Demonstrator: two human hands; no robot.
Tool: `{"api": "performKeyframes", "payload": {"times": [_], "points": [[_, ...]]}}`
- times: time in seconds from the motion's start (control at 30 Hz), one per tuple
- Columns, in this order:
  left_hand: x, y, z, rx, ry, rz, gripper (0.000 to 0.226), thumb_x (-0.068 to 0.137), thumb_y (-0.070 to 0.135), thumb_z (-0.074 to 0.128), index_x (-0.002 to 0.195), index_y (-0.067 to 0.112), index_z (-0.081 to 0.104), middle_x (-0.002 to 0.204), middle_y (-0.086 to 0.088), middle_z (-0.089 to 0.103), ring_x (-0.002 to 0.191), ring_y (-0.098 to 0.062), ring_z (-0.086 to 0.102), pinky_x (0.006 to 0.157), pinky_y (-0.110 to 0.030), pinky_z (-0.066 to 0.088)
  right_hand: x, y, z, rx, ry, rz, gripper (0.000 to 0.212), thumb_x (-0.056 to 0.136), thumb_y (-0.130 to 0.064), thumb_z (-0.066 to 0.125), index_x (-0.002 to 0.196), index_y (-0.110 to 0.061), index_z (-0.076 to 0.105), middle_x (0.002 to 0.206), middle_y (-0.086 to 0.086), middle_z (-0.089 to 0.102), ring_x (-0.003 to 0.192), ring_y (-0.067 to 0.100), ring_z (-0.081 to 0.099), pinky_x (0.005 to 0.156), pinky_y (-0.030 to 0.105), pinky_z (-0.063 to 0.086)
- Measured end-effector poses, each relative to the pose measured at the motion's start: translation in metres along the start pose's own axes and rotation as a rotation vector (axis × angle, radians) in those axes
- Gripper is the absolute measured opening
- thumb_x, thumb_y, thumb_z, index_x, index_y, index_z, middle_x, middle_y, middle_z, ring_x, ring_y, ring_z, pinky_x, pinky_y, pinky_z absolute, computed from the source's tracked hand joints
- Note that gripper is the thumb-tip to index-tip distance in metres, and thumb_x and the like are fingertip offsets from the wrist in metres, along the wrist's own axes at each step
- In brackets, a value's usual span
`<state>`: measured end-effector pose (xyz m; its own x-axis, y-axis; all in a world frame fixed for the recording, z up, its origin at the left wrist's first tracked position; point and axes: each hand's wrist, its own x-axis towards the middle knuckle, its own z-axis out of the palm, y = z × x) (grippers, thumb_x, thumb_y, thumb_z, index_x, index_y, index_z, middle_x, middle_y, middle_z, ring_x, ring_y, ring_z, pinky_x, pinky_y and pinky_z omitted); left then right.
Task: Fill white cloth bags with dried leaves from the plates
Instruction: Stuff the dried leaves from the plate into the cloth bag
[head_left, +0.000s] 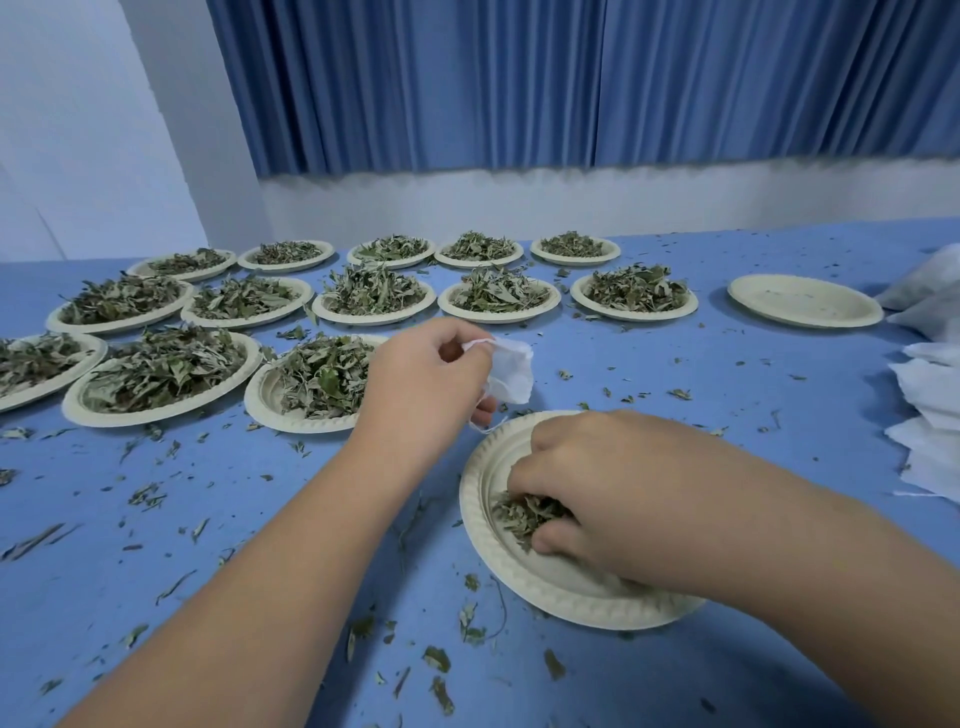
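Right fingers (540, 467) curl round dried leaves (524, 512) (on plate (545, 592)); left fingers (457, 338) pinch bag (511, 374).

Pleated blue fabric curtain (571, 78) behind a wide flat blue tabletop (805, 441)

The curtain fills the view from 11 to 2 o'clock, and its hem ends above a plain white strip of wall (571, 202) that runs along the tabletop's far edge. At 10 o'clock a pale white side wall (67, 130) meets a greyer, shadowed wall face just beside the curtain's left edge. The tabletop spreads from the wall strip down to 6 o'clock. The light is soft, even and cool, casting only faint shadows.
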<state>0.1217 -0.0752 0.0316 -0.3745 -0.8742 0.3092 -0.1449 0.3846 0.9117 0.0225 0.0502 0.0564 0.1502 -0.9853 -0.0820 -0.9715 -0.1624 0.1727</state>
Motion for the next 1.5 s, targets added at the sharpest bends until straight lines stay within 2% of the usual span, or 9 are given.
{"api": "performKeyframes", "payload": {"times": [0.17, 0.27, 0.37, 0.5, 0.67, 0.87, 1.03, 1.23, 1.5], "points": [[0.000, 0.002, 0.000, -0.185, -0.007, -0.138, 0.013, 0.096, 0.010, 0.056, 0.093, 0.004, 0.066, 0.079, -0.017, 0.057, 0.042, -0.016, 0.059, 0.043, -0.023, 0.051, 0.003, 0.002, 0.003, 0.023, 0.037, -0.023, 0.011, 0.093, -0.031, 0.049, 0.099, -0.025, 0.057, 0.095, -0.007, 0.054, 0.087, 0.019, 0.056, 0.060, 0.030, 0.044], [0.003, -0.001, 0.000, -0.187, 0.015, -0.142, 0.013, 0.096, 0.010, 0.055, 0.095, 0.005, 0.066, 0.079, -0.013, 0.057, 0.038, -0.012, 0.053, 0.039, -0.021, 0.045, 0.001, 0.010, 0.004, 0.137, 0.087, -0.040, 0.011, 0.092, -0.035, 0.052, 0.097, -0.029, 0.059, 0.096, -0.010, 0.054, 0.090, 0.015, 0.055, 0.073, 0.036, 0.051], [0.008, -0.006, -0.002, -0.093, 0.050, -0.097, 0.014, 0.095, 0.015, 0.056, 0.089, 0.014, 0.069, 0.058, 0.002, 0.055, 0.038, -0.010, 0.046, 0.039, -0.019, 0.037, -0.001, 0.020, 0.001, 0.309, 0.138, -0.031, 0.015, 0.089, -0.041, 0.057, 0.101, -0.035, 0.063, 0.095, -0.016, 0.059, 0.092, 0.000, 0.050, 0.079, 0.030, 0.049], [0.010, -0.008, -0.005, 0.141, 0.081, 0.067, 0.019, 0.094, 0.021, 0.057, 0.081, 0.027, 0.069, 0.060, 0.011, 0.057, 0.046, -0.003, 0.044, 0.044, -0.014, 0.035, -0.003, 0.032, -0.004, 0.514, 0.213, 0.008, 0.012, 0.080, -0.047, 0.063, 0.091, -0.042, 0.065, 0.083, -0.023, 0.061, 0.083, -0.006, 0.053, 0.071, 0.021, 0.046], [0.005, -0.005, -0.003, 0.302, 0.048, 0.158, 0.018, 0.094, 0.024, 0.057, 0.088, 0.021, 0.073, 0.068, 0.010, 0.062, 0.055, 0.004, 0.049, 0.052, -0.009, 0.035, -0.006, 0.044, -0.007, 0.671, 0.309, 0.078, 0.007, 0.077, -0.045, 0.067, 0.083, -0.042, 0.069, 0.069, -0.016, 0.063, 0.058, 0.001, 0.054, 0.056, 0.014, 0.043], [0.001, -0.002, -0.004, 0.407, 0.033, 0.249, 0.021, 0.093, 0.028, 0.059, 0.086, 0.020, 0.076, 0.077, 0.007, 0.067, 0.062, -0.001, 0.051, 0.058, -0.012, 0.038, -0.007, 0.053, -0.006, 0.818, 0.383, 0.121, 0.004, 0.077, -0.037, 0.069, 0.081, -0.038, 0.069, 0.058, -0.011, 0.059, 0.051, 0.000, 0.049, 0.051, 0.011, 0.039], [-0.001, 0.000, -0.003, 0.476, -0.046, 0.355, 0.017, 0.093, 0.026, 0.061, 0.095, 0.020, 0.077, 0.075, 0.010, 0.061, 0.063, 0.004, 0.048, 0.062, -0.008, 0.034, -0.005, 0.054, -0.003, 0.836, 0.409, 0.127, 0.012, 0.072, -0.043, 0.064, 0.082, -0.039, 0.069, 0.058, -0.010, 0.059, 0.051, 0.000, 0.049, 0.051, 0.013, 0.040], [-0.005, 0.005, 0.000, 0.511, -0.097, 0.453, 0.018, 0.090, 0.024, 0.064, 0.103, 0.024, 0.076, 0.075, 0.019, 0.053, 0.070, 0.019, 0.047, 0.069, 0.004, 0.029, -0.001, 0.049, 0.001, 0.784, 0.422, 0.132, 0.002, 0.079, -0.033, 0.068, 0.078, -0.035, 0.068, 0.060, -0.008, 0.061, 0.049, 0.001, 0.048, 0.051, 0.010, 0.039], [-0.007, 0.005, 0.003, 0.447, -0.135, 0.423, 0.017, 0.090, 0.024, 0.064, 0.101, 0.025, 0.077, 0.067, 0.026, 0.051, 0.066, 0.011, 0.049, 0.066, -0.001, 0.031, 0.001, 0.049, 0.002, 0.725, 0.509, 0.216, 0.005, 0.077, -0.034, 0.070, 0.081, -0.035, 0.066, 0.061, -0.017, 0.059, 0.051, 0.002, 0.050, 0.051, 0.013, 0.039]]}}
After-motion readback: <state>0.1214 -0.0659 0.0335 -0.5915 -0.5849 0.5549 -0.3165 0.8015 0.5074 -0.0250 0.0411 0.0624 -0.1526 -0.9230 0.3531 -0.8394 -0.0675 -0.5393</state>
